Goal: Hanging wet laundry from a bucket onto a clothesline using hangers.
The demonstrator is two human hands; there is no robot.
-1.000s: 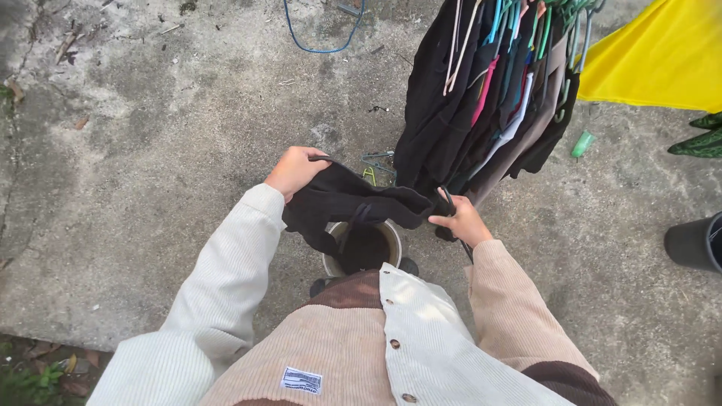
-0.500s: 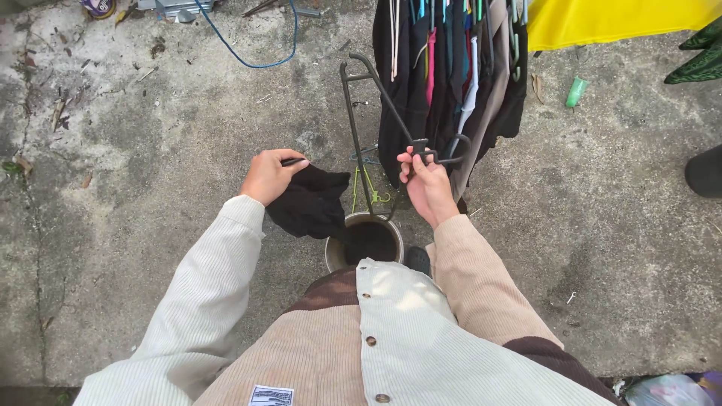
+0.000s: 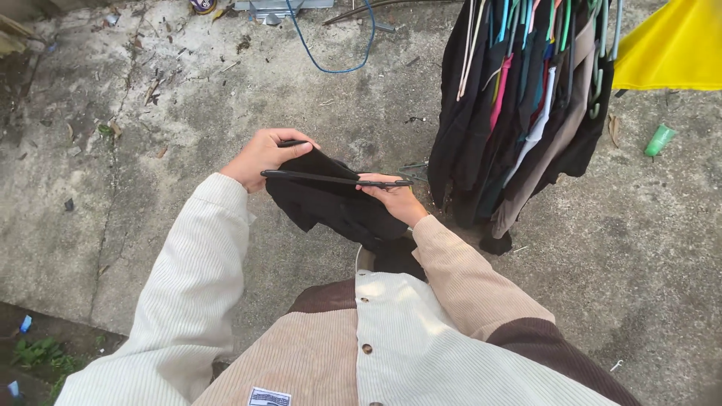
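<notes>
My left hand [image 3: 263, 156] grips the upper edge of a black garment [image 3: 331, 207] that hangs down in front of my body. My right hand [image 3: 395, 198] holds a dark clothes hanger [image 3: 331, 179], laid level across the top of the garment, its left end reaching my left hand. The garment's lower part covers most of the metal bucket [image 3: 365, 259] at my feet, of which only a sliver of rim shows.
A bunch of dark and coloured clothes on hangers [image 3: 519, 113] hangs at the upper right. A yellow sheet [image 3: 677, 53] fills the top right corner. A blue cable [image 3: 331, 60] and debris lie on the concrete ground [image 3: 150, 188]. A green bottle [image 3: 659, 140] lies at right.
My right hand has brought the hanger down from upright to level across the black garment. My left hand lifted the garment's edge up to meet it. The view shifted right.
</notes>
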